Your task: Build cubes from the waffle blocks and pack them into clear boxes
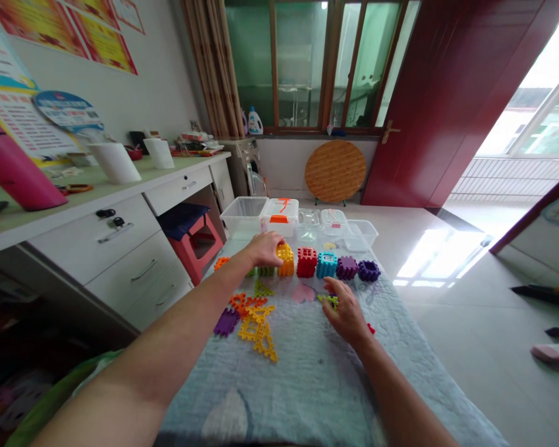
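Plainly, the quilted cloth (317, 385) leaves roomy near and right margins, clear boxes (242, 217) edging its far end. I see the left hand (263, 249) gripping the yellow stack (287, 261) nearer than those boxes, the right hand (346, 311), loosely open, over a green piece (334, 302).

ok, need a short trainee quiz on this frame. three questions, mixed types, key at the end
1. True or false: the toothed red plastic block stands between the toothed yellow plastic block and the toothed turquoise plastic block.

2. Which of these blocks is the left hand at?
A) red
B) turquoise
C) yellow

3. Fill in: the flat purple plastic square lies to the ____ of the flat yellow plastic window square, as seen in the picture.

Key: 1 true; 2 C; 3 left.
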`<state>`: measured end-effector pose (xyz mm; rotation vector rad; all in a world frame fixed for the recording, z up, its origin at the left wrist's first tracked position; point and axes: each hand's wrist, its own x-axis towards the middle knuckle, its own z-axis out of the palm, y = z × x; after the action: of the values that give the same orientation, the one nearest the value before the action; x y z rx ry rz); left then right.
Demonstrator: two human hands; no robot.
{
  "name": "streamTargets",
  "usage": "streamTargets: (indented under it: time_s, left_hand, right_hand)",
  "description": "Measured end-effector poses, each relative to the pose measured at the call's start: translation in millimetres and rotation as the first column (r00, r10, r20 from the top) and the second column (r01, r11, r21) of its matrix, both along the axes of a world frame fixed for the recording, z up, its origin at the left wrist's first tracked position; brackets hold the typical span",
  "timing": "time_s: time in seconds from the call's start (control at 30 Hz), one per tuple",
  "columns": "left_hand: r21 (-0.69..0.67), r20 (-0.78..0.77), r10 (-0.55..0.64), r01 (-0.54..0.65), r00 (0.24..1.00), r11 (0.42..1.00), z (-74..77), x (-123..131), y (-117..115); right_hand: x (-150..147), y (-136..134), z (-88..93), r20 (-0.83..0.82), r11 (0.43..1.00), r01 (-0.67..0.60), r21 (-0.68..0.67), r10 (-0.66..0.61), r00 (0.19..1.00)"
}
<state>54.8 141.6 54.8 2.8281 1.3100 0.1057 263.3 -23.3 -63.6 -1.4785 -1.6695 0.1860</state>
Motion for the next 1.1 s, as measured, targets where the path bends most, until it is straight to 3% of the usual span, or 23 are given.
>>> streamTargets:
  time_s: [0.17, 0.6, 1.1]
  left_hand:
    - [-0.058, -0.059, -0.006, 0.003, 0.998, 0.998, -0.9, 12, 15]
    - [-0.098, -0.192, 0.000, -0.020, 0.981, 0.995, -7.3, 24, 20]
    - [-0.098, -0.199, 0.008, -0.028, 0.980, 0.995, -10.6, 27, 18]
  right_hand:
    - [0, -1, 1.3, 0.007, 1.000, 0.009, 0.014, -0.009, 1.000]
    - [0, -2, 2.4, 0.008, 1.000, 0.010, 0.012, -0.010, 1.000]
    - [1, -2, 2.7, -0.009, 1.000, 0.002, -0.001, -0.002, 1.000]
